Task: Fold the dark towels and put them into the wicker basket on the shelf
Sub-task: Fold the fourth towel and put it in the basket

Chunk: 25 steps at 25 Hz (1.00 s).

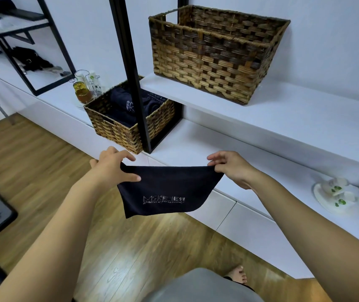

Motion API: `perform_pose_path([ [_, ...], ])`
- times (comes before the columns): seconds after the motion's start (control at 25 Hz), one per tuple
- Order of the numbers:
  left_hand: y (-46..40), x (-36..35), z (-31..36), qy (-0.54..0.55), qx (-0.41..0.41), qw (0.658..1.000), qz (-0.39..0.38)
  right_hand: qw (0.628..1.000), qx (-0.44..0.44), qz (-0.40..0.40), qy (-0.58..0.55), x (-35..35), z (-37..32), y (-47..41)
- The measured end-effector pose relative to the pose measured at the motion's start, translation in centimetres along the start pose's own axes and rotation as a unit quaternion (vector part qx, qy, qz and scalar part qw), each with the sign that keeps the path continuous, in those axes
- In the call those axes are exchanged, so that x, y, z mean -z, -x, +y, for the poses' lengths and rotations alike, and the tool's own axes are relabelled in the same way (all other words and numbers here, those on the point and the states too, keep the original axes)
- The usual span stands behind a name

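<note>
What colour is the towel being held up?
Dark navy towel with pale lettering, seen in the head view.

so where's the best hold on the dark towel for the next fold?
The dark towel hangs from its taut top edge, pinched by the left hand and right hand. Probably best held at those top corners, from above; the lower edge hangs loose.

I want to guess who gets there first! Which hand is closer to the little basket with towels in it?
Left. The left hand grips the towel just in front of the small basket; the right hand pinches the other corner, farther to the right.
</note>
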<state>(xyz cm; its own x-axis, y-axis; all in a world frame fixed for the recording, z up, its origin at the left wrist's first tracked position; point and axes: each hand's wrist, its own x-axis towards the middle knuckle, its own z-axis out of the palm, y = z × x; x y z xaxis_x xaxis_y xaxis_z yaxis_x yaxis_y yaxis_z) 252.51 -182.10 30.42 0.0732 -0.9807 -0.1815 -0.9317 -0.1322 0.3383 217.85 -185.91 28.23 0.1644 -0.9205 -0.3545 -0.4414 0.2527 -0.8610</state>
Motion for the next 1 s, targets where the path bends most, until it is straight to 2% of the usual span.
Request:
perform_pose_path([
  [0.08,-0.3,-0.4,0.3,-0.063,-0.013,0.998,-0.009,0.994,0.03,-0.024,0.106,0.1,0.5,0.2],
  [0.16,-0.6,-0.7,0.2,-0.106,-0.023,0.994,0.008,0.971,0.063,-0.041,0.226,0.1,0.7,0.3],
  [0.28,-1.3,-0.8,0.0,-0.101,-0.032,0.993,0.049,0.93,0.093,-0.067,0.348,0.2,1.0,0.7],
  [0.36,-1.5,-0.2,0.3,-0.084,-0.048,0.993,0.065,0.919,0.104,-0.036,0.379,1.0,1.0,0.8],
  [0.52,-1.6,3.9,1.7,-0.079,-0.062,0.985,0.139,0.908,0.183,0.16,0.341,4.6,-1.7,1.2],
  [0.64,-1.7,9.9,4.4,-0.075,-0.066,0.969,0.226,0.926,0.207,0.284,0.138,7.8,-7.2,3.1],
  [0.72,-1.2,13.6,8.5,-0.069,-0.117,0.952,0.273,0.912,0.264,0.315,0.011,9.5,-11.3,5.2],
  [0.76,-0.7,15.0,11.3,-0.028,-0.166,0.948,0.268,0.903,0.303,0.305,-0.022,10.1,-13.3,6.4],
  [0.84,0.3,16.1,17.9,0.113,-0.283,0.936,0.178,0.896,0.37,0.243,-0.039,10.5,-16.5,8.3],
  [0.92,0.6,15.8,24.1,0.165,-0.37,0.909,0.101,0.893,0.396,0.214,0.018,11.0,-18.1,9.4],
  [1.0,-0.1,15.1,28.7,0.197,-0.416,0.885,0.069,0.889,0.392,0.235,0.041,12.5,-18.0,10.1],
])
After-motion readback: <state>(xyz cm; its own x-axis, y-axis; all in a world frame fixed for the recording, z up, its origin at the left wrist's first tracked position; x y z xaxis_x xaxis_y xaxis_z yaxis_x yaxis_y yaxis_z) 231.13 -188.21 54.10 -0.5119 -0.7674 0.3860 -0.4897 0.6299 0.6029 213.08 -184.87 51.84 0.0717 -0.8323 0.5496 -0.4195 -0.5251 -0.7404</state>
